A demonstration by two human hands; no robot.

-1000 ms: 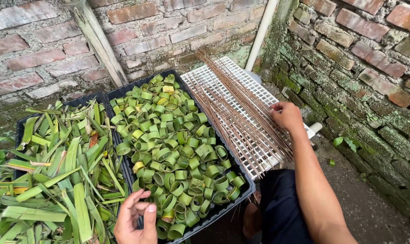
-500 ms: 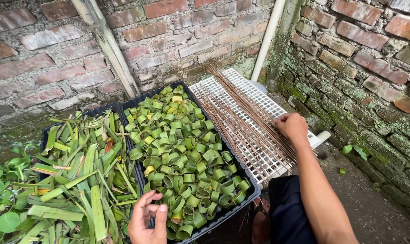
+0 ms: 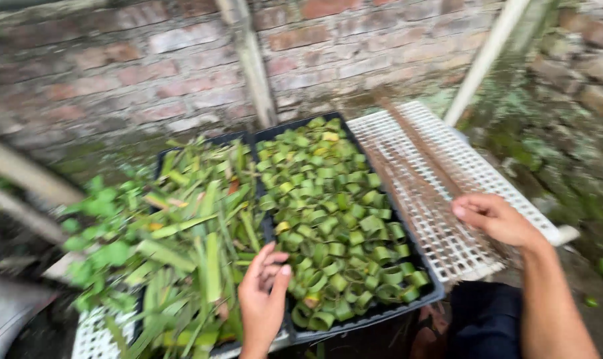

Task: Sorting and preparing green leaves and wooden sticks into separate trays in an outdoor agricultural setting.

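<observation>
Two bare hands show at the bottom of a blurred view looking down at trays against a brick wall (image 3: 115, 60).

Nearest, the left hand (image 3: 265, 296) rests palm down on the seam between two black trays. Its fingers are loosely curled and spread a little, gripping nothing that can be seen; the fingertips touch the near inner corner of the right-hand black tray (image 3: 408, 306). That tray is packed with rolled green leaf rings (image 3: 334, 219), too many and too blurred to count, standing with their openings upward. The tray's long axis runs away from the hand, toward the wall.

Just left of this hand lies the second black tray (image 3: 175, 149), heaped with long flat green leaf strips (image 3: 201, 233). Most strips lie lengthwise, pointing away toward the wall.

To the right, well apart from the left hand, the right hand (image 3: 494, 218) lies on one white slatted tray (image 3: 441, 179) that sits just beside the ring tray. Its fingers are bent inward, and I cannot tell whether they pinch anything. Under and beyond it, a bundle of thin brown sticks (image 3: 414, 159) lies along the tray's length, pointing toward the wall.

Farther off, a pale pole (image 3: 484, 60) leans against the wall.
</observation>
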